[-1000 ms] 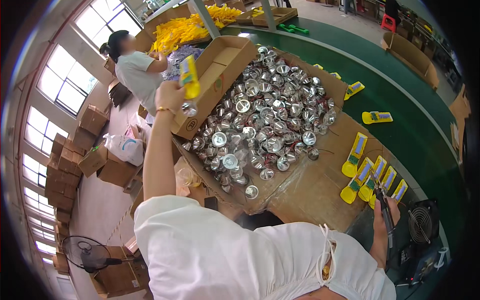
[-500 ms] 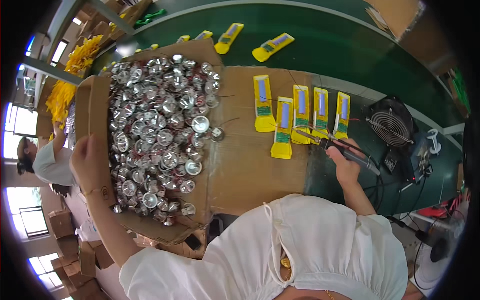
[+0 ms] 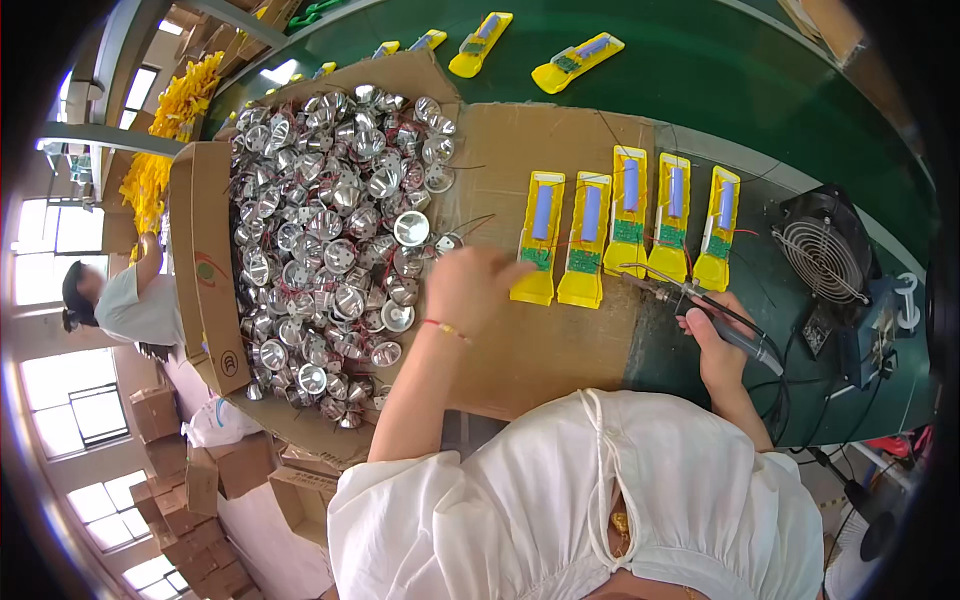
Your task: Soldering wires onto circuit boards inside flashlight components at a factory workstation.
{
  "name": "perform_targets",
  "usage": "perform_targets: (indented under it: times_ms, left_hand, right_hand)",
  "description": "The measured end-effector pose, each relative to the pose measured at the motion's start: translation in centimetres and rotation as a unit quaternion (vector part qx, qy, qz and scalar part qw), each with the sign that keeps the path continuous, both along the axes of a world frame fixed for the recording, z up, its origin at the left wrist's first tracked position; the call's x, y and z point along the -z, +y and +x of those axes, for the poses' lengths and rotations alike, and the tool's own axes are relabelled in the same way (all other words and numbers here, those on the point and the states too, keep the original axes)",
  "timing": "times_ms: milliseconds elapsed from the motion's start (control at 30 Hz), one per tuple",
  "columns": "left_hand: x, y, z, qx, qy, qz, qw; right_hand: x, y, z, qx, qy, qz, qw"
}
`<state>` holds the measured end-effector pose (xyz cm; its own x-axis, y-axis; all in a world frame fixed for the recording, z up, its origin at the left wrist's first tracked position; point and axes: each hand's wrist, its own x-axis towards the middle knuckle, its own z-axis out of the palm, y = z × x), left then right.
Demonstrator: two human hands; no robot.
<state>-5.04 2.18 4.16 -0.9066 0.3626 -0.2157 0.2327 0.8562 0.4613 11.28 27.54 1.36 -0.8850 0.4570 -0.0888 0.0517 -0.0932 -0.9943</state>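
My right hand is closed round a soldering iron with a dark handle. Its metal tip points left, near the lower ends of the middle yellow casings. Several yellow plastic casings stand in a row, each with a purple cylindrical cell and a green circuit board, and thin wires rise from some. My left hand, blurred, hovers left of the leftmost casing, fingers toward its lower part. Whether it grips anything is hidden by the blur. Beside it, silver reflector cups with thin wires fill a cardboard box.
A cardboard sheet lies under part of the row on the green bench. To the right are a black fan with a wire guard and cables. More yellow casings lie farther back. Another person works at the far left.
My left hand has moved right, from the box's left wall to beside the casings. The leftmost casing sits nearer me, level with its neighbour. The view has shifted; my right hand keeps the soldering iron.
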Motion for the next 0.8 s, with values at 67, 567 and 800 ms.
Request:
perform_targets:
  times_ms: [67,567,800]
  left_hand:
    - [0.2,-1.2,-1.3,-0.021,0.167,0.004,0.986]
    - [1.7,-1.5,3.8,-0.158,-0.029,0.219,0.962]
    - [3.6,-1.5,4.1,-0.171,-0.044,0.273,0.946]
  right_hand:
    - [-0.2,-0.1,-0.3,-0.007,-0.002,-0.002,1.0]
    - [-1.6,-5.3,-2.6,-0.151,0.019,0.125,0.98]
    - [-0.5,-6.7,-3.5,-0.141,0.009,0.128,0.982]
